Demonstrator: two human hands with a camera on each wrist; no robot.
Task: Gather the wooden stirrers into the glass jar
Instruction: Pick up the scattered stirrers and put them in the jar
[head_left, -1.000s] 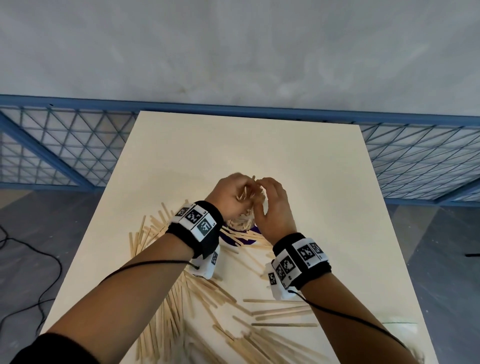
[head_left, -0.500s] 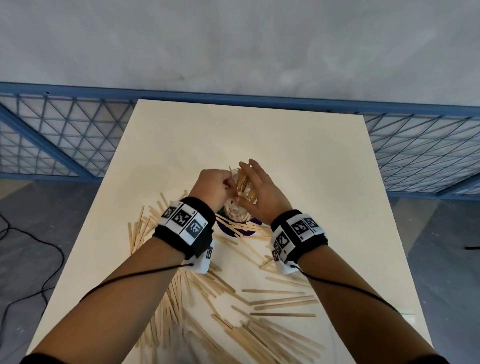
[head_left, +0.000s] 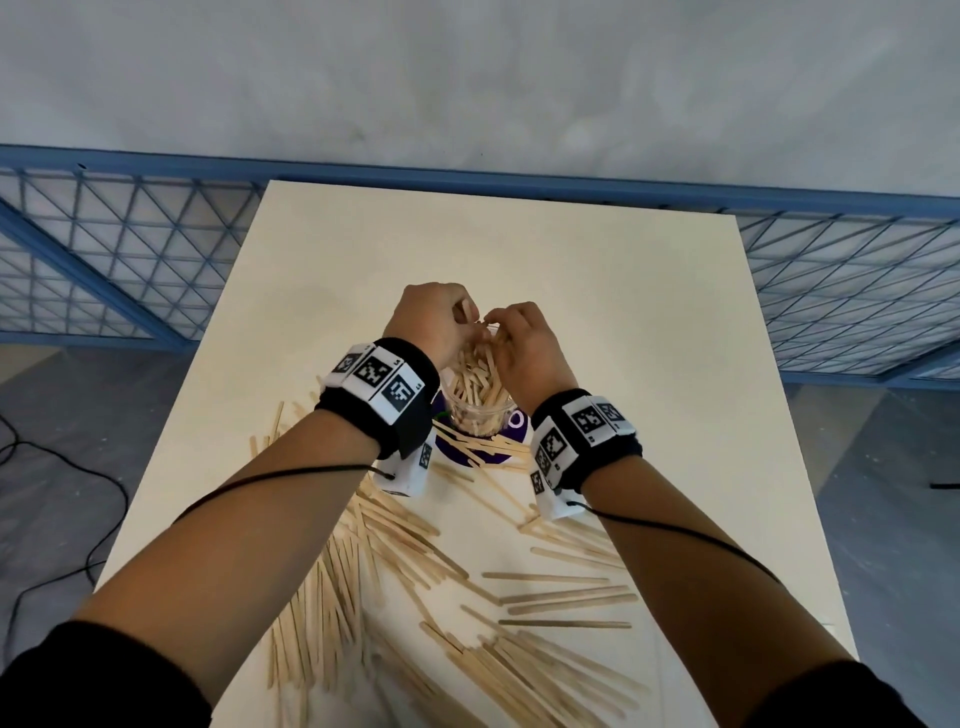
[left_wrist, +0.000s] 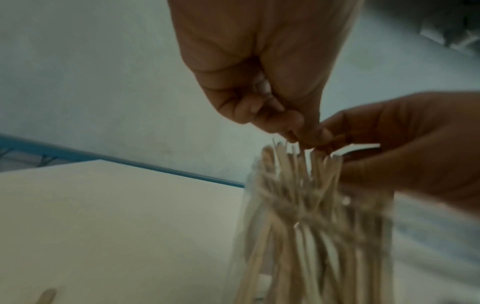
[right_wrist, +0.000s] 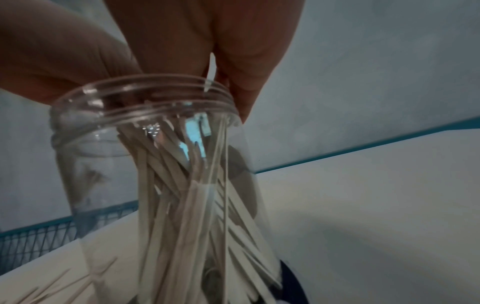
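Observation:
A clear glass jar stands on a purple disc mid-table, packed with upright wooden stirrers. Both hands meet over its mouth. My left hand has curled fingers and pinches the stirrer tops from above. My right hand curls round the threaded rim, thumb on one side and fingers down the other. In the left wrist view its thumb tip meets my left fingertips at the stirrer ends. The jar's far side is hidden by the hands.
Many loose stirrers lie scattered on the cream table between the jar and me, with a thick heap at the near edge. A blue mesh fence runs behind the table. Cables trail on the floor at left.
Half a second ago my right hand's fingers were stretched out beside stirrers sticking up. Now both hands are curled over the jar mouth and the stirrers sit lower.

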